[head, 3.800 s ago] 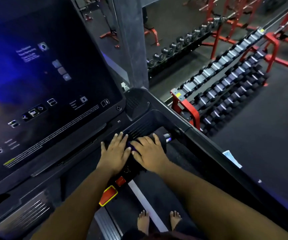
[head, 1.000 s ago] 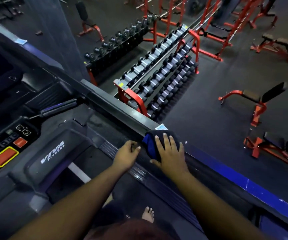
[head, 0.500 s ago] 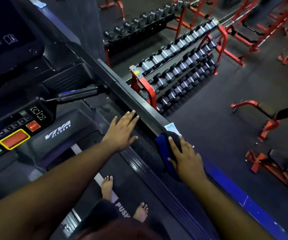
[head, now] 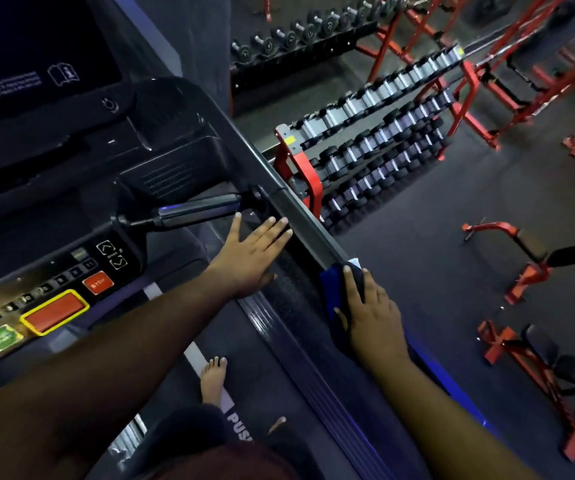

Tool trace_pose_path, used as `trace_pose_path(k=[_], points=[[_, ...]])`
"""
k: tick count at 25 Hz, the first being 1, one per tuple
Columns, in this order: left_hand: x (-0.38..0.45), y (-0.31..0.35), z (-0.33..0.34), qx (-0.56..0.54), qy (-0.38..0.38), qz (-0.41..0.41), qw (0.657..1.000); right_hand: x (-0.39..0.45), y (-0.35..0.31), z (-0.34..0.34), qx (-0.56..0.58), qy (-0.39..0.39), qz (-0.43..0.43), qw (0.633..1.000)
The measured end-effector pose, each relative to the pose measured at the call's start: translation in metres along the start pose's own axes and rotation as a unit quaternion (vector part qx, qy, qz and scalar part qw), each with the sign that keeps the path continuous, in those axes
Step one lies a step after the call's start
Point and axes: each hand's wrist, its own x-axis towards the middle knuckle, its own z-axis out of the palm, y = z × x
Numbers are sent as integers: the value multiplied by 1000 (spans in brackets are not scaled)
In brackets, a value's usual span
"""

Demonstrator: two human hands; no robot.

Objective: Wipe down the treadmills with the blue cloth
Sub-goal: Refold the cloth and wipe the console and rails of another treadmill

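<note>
I stand barefoot on a black treadmill whose right side rail [head: 300, 216] runs diagonally from the console down to the lower right. My right hand [head: 372, 317] presses the blue cloth [head: 333, 289] onto that rail; the cloth wraps over the rail's edge under my fingers. Higher up, my left hand [head: 251, 254] lies flat and open against the inner side of the rail, just below the short black handlebar [head: 196, 211]. The console [head: 54, 296] with its red stop button and the dark screen [head: 30, 53] sits at the left.
Past the rail, a red rack of dumbbells [head: 376, 147] stands on the dark gym floor. Red benches [head: 528, 268] stand at the right and red frames [head: 521, 64] at the back. A grey pillar [head: 196, 36] rises behind the console.
Since the earliest frame both hands left the handlebar for the side rail. In the last second my left hand opened flat and slid up the rail; my right hand stayed pressed on the cloth.
</note>
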Motion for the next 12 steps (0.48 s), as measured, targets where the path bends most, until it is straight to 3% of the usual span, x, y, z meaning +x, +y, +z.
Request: trace_pose_path(k=[3, 6, 12], points=[[3, -30, 0, 49, 13, -45, 998, 73, -52, -8, -7, 29, -26, 999], [5, -62, -6, 113, 8, -76, 991, 126, -89, -21, -39, 6, -55, 998], [4, -80, -6, 145, -12, -51, 988, 92, -59, -15, -161, -18, -155, 975]])
